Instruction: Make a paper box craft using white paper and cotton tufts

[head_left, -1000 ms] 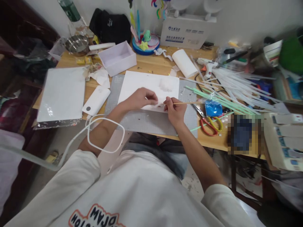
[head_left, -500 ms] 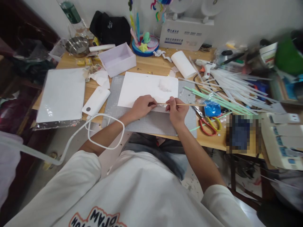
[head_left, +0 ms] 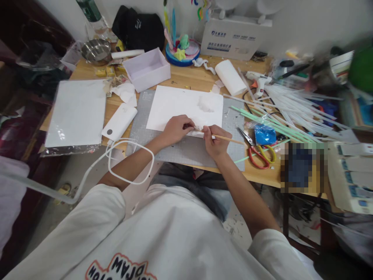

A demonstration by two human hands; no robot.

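Observation:
A thin wooden stick (head_left: pixel 230 139) is pinched in my right hand (head_left: pixel 217 142), its long end sticking out to the right and slanting down. My left hand (head_left: pixel 177 129) is closed in a pinch at the stick's other end. A tuft of white fluff (head_left: pixel 199 125) shows between the two hands, by the stick's tip; the fingers partly cover it. Beneath lies a white sheet (head_left: pixel 169 105) with a small pile of white fluff (head_left: pixel 205 104) toward its right side. The sheet rests on a grey cutting mat (head_left: pixel 180 153).
Right of the mat lie scissors (head_left: pixel 258 156), a blue packet (head_left: pixel 264 135), green strips (head_left: pixel 271 124), many white strips (head_left: pixel 303 109) and a glue gun (head_left: pixel 260 83). Behind are a lilac box (head_left: pixel 151 74) and a paper roll (head_left: pixel 230 77). Leftward, a power bank (head_left: pixel 119 121) trails a white cable (head_left: pixel 131 181).
The stick's right end has tilted downward and toward me, with my right hand turning slightly. More white fluff now shows between my fingers. The whole view has shifted a little.

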